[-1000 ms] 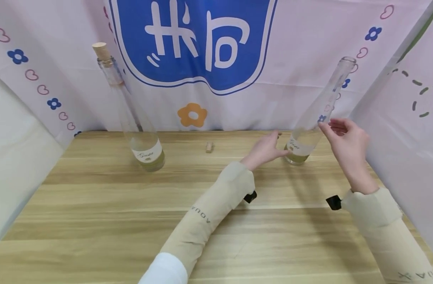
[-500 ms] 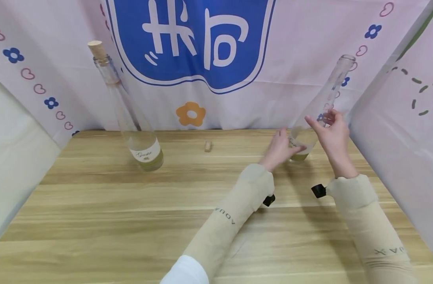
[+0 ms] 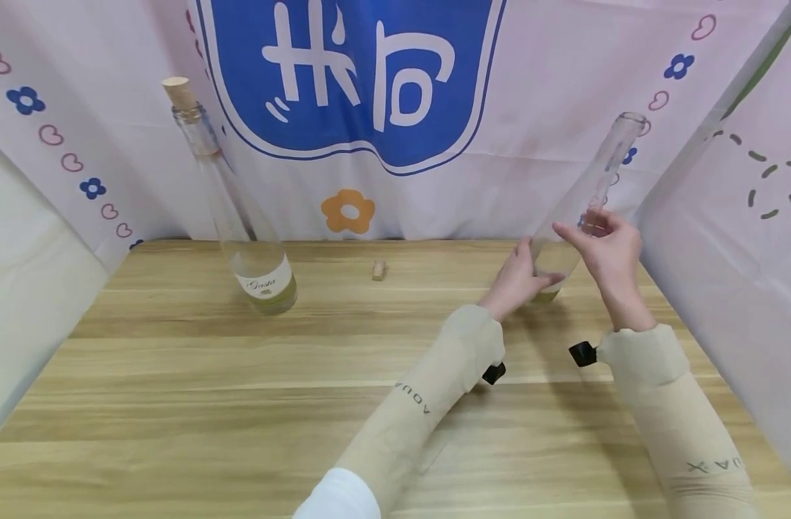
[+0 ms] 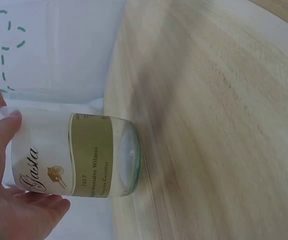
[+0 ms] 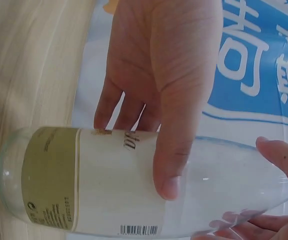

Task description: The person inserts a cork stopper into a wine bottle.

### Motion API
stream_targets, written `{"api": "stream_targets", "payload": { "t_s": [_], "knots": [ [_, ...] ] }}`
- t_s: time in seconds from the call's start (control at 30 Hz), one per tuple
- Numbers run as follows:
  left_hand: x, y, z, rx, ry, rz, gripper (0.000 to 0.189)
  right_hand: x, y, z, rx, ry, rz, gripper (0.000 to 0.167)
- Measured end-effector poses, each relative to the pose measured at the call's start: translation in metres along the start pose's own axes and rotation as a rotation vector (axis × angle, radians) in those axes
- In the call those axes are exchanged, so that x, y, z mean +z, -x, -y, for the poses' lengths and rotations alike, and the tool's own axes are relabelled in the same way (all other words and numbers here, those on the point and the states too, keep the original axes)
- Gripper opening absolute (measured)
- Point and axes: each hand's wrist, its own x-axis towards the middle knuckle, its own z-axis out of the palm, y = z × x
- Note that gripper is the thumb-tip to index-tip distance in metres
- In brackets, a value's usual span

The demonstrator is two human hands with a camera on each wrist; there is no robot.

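A clear glass wine bottle (image 3: 573,205) with a white and green label stands at the right rear of the table, its mouth uncovered. My left hand (image 3: 515,281) grips its lower body, thumb across the label in the right wrist view and fingers round the far side. Higher up, my right hand (image 3: 612,249) curls round the glass, with its thumb (image 5: 279,152) on one side and fingers partly seen through the bottle. The label (image 4: 54,155) shows "Gasta" in the left wrist view. Part of the bottle is hidden behind both hands.
A second wine bottle (image 3: 255,252) stands at the left with a cork (image 3: 179,94) in its mouth. A small loose cork (image 3: 378,270) is on the wooden table (image 3: 239,404) between the bottles. Printed cloth (image 3: 434,194) hangs along the back edge.
My left hand has moved right, from beside the bottle to gripping its lower body. My right hand has come in leftward round the glass. The bottle has hardly moved.
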Motion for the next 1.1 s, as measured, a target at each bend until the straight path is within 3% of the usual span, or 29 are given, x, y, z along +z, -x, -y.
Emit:
{"api": "stream_targets", "payload": {
  "t_s": [0.3,0.53,0.83,1.1],
  "knots": [
    [-0.022,0.013,0.004,0.082,-0.002,0.109,0.096,-0.006,0.022,0.007,-0.056,0.006,0.051,0.064],
    [-0.057,0.034,0.001,0.154,-0.035,0.205,0.099,-0.011,0.047,0.03,-0.132,0.015,0.117,0.058],
    [-0.103,0.067,-0.001,0.298,-0.051,0.234,0.093,-0.008,0.076,0.064,-0.288,-0.061,0.151,0.045],
    [-0.143,0.1,0.006,0.317,-0.058,0.279,0.094,0.007,0.098,0.084,-0.408,-0.154,0.26,0.043]
  ]
}}
